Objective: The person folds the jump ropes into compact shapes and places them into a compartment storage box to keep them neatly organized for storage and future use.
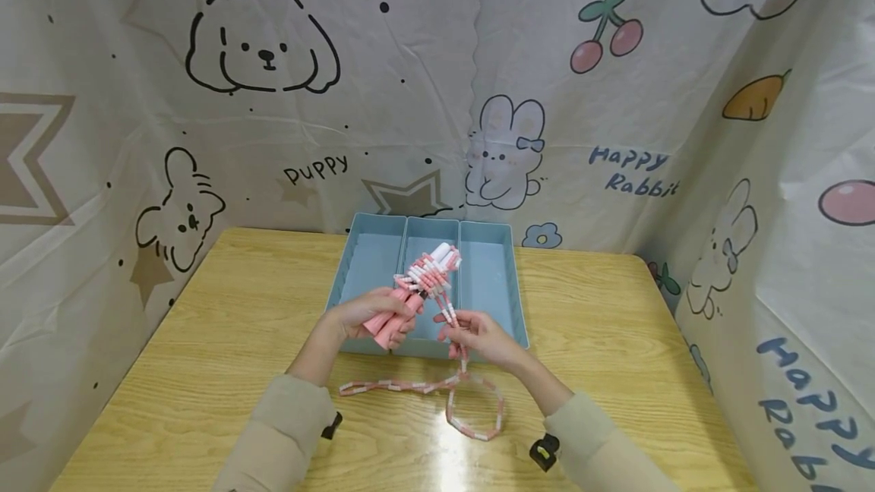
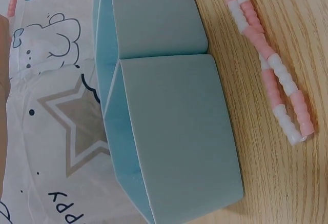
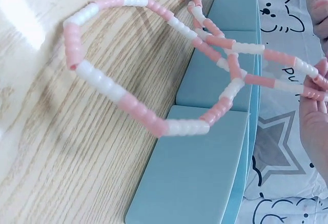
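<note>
My left hand (image 1: 369,313) grips the pink handles (image 1: 388,319) of a beaded jump rope, held over the blue tray. Above the fingers, pink-and-white rope (image 1: 429,273) is wound in several turns, with white ends sticking out at the top. To the right, my right hand (image 1: 480,336) pinches two strands of the same rope between thumb and fingers. Below it the free rope drops to the table, forming a round loop (image 3: 138,110) and a long narrow loop (image 2: 289,88) pointing left. Only an edge of the left hand shows in the left wrist view.
A blue tray (image 1: 494,279) with three compartments stands on the wooden table (image 1: 601,340) in front of me, its front wall (image 2: 179,137) close behind the loose rope. A printed cloth (image 1: 410,59) hangs behind the table and along both sides.
</note>
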Action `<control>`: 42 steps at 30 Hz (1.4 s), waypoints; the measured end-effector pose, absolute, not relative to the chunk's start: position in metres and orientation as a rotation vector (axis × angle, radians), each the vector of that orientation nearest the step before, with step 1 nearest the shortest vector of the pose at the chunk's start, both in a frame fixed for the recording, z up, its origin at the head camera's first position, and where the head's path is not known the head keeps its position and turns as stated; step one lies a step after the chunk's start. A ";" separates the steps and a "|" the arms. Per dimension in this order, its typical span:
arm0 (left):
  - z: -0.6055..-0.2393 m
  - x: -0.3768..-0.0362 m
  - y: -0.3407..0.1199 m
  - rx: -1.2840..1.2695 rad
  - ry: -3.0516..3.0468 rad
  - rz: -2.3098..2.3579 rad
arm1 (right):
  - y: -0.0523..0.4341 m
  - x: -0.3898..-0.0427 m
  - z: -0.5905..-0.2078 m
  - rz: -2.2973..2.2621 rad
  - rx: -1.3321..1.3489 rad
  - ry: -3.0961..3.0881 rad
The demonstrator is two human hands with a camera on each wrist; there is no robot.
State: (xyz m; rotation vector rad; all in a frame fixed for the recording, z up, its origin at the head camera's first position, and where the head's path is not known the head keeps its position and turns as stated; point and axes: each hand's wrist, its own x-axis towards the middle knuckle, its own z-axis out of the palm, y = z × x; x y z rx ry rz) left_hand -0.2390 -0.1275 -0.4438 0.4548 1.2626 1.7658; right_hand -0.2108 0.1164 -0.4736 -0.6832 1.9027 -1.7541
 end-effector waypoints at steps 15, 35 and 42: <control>-0.444 -0.241 -0.127 0.406 1.266 1.811 | 0.115 -0.208 -0.468 -1.759 -0.645 1.941; -0.441 -0.245 -0.129 0.349 1.262 1.903 | 0.118 -0.205 -0.464 -1.705 -0.532 2.067; -0.445 -0.248 -0.131 0.347 1.271 1.914 | 0.117 -0.203 -0.456 -1.650 -0.604 2.160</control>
